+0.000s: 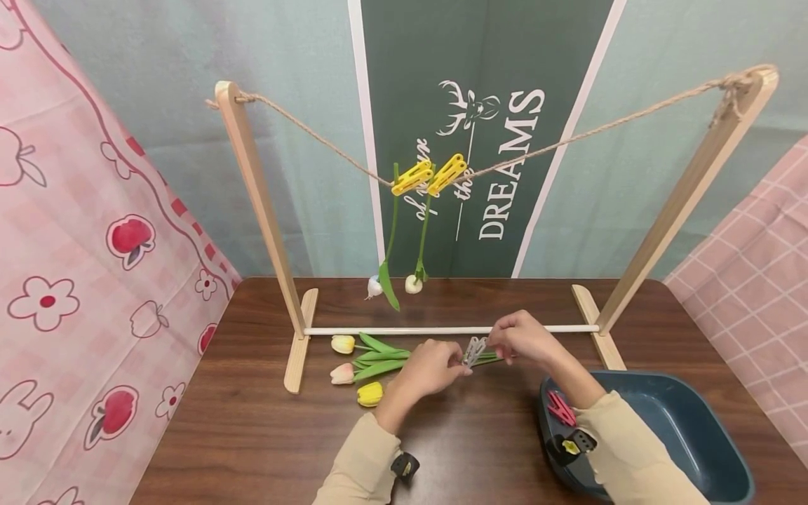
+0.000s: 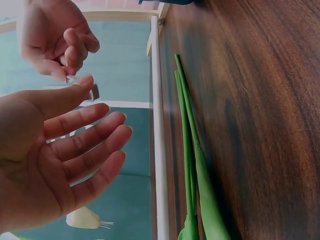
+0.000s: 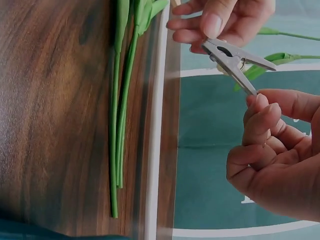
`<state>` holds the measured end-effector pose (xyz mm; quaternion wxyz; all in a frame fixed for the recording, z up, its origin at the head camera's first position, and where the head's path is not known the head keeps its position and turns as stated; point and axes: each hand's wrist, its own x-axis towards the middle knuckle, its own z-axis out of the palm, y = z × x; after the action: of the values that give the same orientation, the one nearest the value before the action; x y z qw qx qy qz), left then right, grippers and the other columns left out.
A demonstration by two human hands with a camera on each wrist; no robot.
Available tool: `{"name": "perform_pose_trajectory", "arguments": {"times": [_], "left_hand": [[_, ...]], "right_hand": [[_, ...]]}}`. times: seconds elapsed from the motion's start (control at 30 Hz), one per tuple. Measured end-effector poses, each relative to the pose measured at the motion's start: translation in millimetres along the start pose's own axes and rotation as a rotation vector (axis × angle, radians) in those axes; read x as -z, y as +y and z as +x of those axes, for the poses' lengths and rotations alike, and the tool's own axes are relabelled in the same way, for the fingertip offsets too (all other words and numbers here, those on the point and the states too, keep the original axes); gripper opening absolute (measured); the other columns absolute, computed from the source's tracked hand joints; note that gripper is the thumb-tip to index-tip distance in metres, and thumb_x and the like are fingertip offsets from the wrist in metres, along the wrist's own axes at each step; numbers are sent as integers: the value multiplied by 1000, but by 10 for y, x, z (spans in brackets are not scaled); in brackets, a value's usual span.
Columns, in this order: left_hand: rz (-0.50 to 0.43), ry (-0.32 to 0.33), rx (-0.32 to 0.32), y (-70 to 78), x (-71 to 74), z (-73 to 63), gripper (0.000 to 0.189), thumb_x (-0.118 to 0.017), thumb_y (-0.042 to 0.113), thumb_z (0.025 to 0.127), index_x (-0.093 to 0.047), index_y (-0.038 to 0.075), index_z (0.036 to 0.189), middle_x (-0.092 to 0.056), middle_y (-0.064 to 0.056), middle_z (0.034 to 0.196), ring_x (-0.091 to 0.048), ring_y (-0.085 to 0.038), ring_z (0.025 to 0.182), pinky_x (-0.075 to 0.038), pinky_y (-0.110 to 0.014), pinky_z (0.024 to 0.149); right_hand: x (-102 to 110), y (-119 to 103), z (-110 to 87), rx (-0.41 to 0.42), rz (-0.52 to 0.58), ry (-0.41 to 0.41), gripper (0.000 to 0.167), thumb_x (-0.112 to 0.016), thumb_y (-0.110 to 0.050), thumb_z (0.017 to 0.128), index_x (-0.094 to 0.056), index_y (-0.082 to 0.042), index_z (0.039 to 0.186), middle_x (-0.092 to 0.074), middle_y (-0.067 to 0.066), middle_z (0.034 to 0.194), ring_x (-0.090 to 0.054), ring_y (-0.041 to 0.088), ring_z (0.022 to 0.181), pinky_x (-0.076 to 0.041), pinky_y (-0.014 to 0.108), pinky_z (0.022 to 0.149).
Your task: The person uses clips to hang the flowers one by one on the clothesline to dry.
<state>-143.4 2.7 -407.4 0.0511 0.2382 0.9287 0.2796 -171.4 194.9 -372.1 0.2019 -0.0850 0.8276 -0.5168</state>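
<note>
A grey clothespin (image 1: 474, 351) is held between the two hands, above tulip stems (image 3: 120, 130) on the table. My right hand (image 1: 520, 337) pinches the end of one of its handle legs between thumb and fingertip. At its nose end, my left hand (image 1: 435, 365) holds it with the thumb, the other fingers fairly extended. On the tabletop lie a cream-yellow tulip (image 1: 343, 344), a pink tulip (image 1: 342, 374) and a yellow tulip (image 1: 369, 394). Two tulips, one bluish white (image 1: 374, 287) and one white (image 1: 414, 284), hang bloom-down from yellow clothespins (image 1: 412, 178) on the rope.
The twine rope (image 1: 315, 146) sags between two wooden posts (image 1: 259, 203) with feet on the table (image 1: 252, 435). A white rod (image 1: 391, 330) joins the posts low down. At the right stands a dark blue basin (image 1: 713, 435) with red clothespins (image 1: 560, 409) inside.
</note>
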Motion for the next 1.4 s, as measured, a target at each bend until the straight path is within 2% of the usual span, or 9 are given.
{"name": "perform_pose_trajectory", "arguments": {"times": [0.3,0.47,0.57,0.77,0.87,0.97,1.13,1.27,1.4], "left_hand": [[31,-11,0,11,57,5,16,-66,24,84,-60,13,75,-50,7,60,-45,-9,53,-36,-22,49],[29,-48,20,-5,125,0,17,-64,23,86,-60,12,74,-50,6,60,-44,-9,52,-36,-22,49],[24,-77,21,-16,171,-5,18,-62,23,87,-59,12,73,-49,6,60,-43,-9,52,-36,-22,49],[18,-97,5,-37,249,-12,15,-61,20,88,-62,10,76,-50,6,61,-44,-9,55,-37,-22,53],[17,-100,-4,-57,283,-11,13,-60,19,88,-64,9,80,-53,5,65,-47,-9,59,-39,-23,57],[8,-102,-7,-73,323,-18,12,-58,17,89,-65,9,82,-52,5,65,-46,-9,59,-39,-22,59],[-37,-71,-29,-88,379,-27,18,-55,15,92,-63,7,77,-43,6,58,-40,-9,54,-35,-22,54],[-34,-31,-61,-97,394,-30,23,-55,15,92,-59,10,70,-38,7,55,-38,-8,52,-34,-22,52],[-37,-23,-53,-101,388,-35,22,-57,17,91,-57,12,69,-37,7,54,-36,-7,50,-33,-21,50]], "right_hand": [[-6,-1,34,20,0,-46,14,-57,1,84,-61,15,83,-58,11,60,-51,14,46,-47,29,48],[20,24,46,82,-17,-101,21,-61,-1,84,-60,13,100,-63,23,80,-58,22,56,-51,33,57],[26,30,52,117,-10,-147,28,-61,-1,84,-57,14,107,-62,25,83,-60,25,60,-52,34,60],[5,17,60,155,-10,-186,18,-60,4,83,-61,14,98,-64,22,85,-62,32,66,-52,36,61],[-7,11,62,178,-44,-177,14,-60,6,82,-63,12,94,-65,22,83,-62,32,65,-52,38,60],[-20,-7,61,197,-118,-143,12,-62,4,81,-65,10,91,-66,18,79,-62,25,61,-51,34,56],[-39,-40,50,219,-241,-71,9,-65,-1,81,-69,3,88,-65,7,66,-60,17,58,-41,26,48],[-42,-46,40,229,-247,-50,7,-65,-3,81,-70,0,86,-64,8,67,-60,17,58,-42,27,48],[-48,-42,31,233,-243,-49,7,-65,-3,82,-70,0,86,-64,10,68,-61,22,60,-42,27,49]]}}
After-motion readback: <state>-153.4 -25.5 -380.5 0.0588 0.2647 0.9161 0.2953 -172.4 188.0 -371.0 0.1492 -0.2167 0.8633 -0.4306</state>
